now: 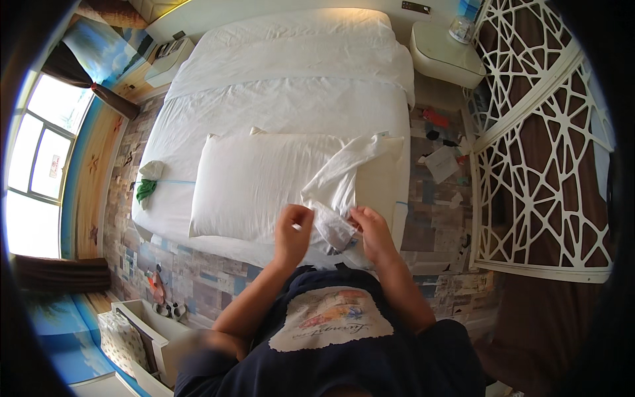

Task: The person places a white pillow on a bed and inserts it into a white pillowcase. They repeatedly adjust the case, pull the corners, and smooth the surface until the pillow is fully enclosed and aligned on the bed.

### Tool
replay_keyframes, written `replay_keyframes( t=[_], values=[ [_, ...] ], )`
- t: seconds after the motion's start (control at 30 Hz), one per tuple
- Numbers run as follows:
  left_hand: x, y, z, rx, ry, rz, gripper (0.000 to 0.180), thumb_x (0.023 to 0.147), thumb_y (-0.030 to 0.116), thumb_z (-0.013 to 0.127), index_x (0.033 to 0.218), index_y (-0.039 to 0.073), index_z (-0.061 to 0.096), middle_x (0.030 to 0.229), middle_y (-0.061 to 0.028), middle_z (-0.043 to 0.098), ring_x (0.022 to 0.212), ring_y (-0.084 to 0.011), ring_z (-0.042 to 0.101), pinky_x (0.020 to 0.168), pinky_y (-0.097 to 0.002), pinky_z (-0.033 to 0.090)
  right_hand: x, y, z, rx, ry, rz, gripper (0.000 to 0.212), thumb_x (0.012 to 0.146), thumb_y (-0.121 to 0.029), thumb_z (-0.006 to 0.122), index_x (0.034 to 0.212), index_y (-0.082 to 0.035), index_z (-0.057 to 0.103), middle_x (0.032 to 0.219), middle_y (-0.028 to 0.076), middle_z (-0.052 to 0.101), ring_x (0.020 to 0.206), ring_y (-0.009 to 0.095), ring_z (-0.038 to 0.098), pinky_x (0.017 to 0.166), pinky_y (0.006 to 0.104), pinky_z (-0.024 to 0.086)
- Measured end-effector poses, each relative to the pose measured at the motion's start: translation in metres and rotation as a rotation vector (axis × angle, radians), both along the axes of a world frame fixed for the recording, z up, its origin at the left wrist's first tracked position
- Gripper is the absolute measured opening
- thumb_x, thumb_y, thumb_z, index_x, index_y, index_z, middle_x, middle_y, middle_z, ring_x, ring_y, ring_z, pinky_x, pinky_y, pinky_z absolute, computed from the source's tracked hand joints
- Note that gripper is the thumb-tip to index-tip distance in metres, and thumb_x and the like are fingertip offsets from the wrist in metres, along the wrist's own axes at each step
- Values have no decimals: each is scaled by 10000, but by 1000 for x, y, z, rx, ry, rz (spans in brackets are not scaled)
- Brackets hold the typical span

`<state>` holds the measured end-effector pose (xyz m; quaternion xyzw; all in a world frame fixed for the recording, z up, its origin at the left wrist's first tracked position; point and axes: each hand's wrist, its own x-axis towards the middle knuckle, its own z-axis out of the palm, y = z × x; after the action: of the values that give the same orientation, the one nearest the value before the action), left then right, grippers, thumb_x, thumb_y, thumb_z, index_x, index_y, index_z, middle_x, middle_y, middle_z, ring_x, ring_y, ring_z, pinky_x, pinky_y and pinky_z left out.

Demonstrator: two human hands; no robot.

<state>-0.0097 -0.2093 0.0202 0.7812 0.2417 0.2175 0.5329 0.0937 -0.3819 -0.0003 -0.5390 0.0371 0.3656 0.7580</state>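
Right hand (374,233) is closing thumb and fingers in a pinch on a thin, twisted white fabric cloth (338,173), while the left hand (293,231) is curling its fingers inward at the opposite edge of that cloth; whether it is actually gripping, I cannot tell. The cloth is lying slantwise over the right part of a plump white rectangular pillow (245,182), its near end bunching between the two hands. The pillow is resting on the near part of a wide bed spread with white linen (284,109). Judging by how things are lying, handling of the cloth is only partway along: the pillow's left part is looking smooth, but the cloth is remaining creased, loose and not yet laid flat. Straightening it and settling that right side seem to be what is left. Farther off, the bed's linen is lying mostly smooth, and a crumpled green cloth (145,190) is sitting at its left edge, seemingly outside the present step.
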Motion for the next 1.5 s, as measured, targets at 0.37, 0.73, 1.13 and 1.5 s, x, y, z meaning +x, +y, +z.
replay_keyframes(
  t=[0.37, 0.73, 1.13, 1.5],
  values=[
    [-16, -17, -18, 339, 151, -131, 151, 806, 24, 742, 861, -8, 605, 885, -127, 581, 747, -267, 601, 681, -366, 511, 29, 23, 16, 104, -8, 191, 188, 985, -174, 593, 1125, -56, 637, 1037, 20, 677, 941, 90, 573, 867, 259, 414],
    [-80, -27, -1, 272, 232, 291, 218, 835, 86, 751, 948, 15, 578, 964, -142, 593, 830, -285, 609, 720, -381, 511, 19, 32, 19, 230, 28, 262, 298, 938, -127, 614, 1225, -55, 576, 1140, 29, 633, 1039, 115, 562, 920, 283, 414],
    [-16, -49, -74, 316, 157, 181, 227, 860, 66, 610, 1087, 71, 603, 1135, -179, 583, 1046, -439, 571, 853, -500, 495, -35, 30, 34, 247, -4, 97, 463, 935, -101, 633, 1350, 26, 472, 1275, 87, 565, 1130, 134, 522, 962, 277, 408],
    [10, -3, -37, 382, 59, 170, 129, 901, 96, 592, 847, -9, 541, 882, -192, 599, 872, -430, 561, 768, -504, 440, -75, -160, -81, -1085, -1208, 126, 650, 822, -26, 712, 1436, -44, 499, 1431, 190, 519, 1318, 406, 493, 1100, 488, 395]
  ],
)
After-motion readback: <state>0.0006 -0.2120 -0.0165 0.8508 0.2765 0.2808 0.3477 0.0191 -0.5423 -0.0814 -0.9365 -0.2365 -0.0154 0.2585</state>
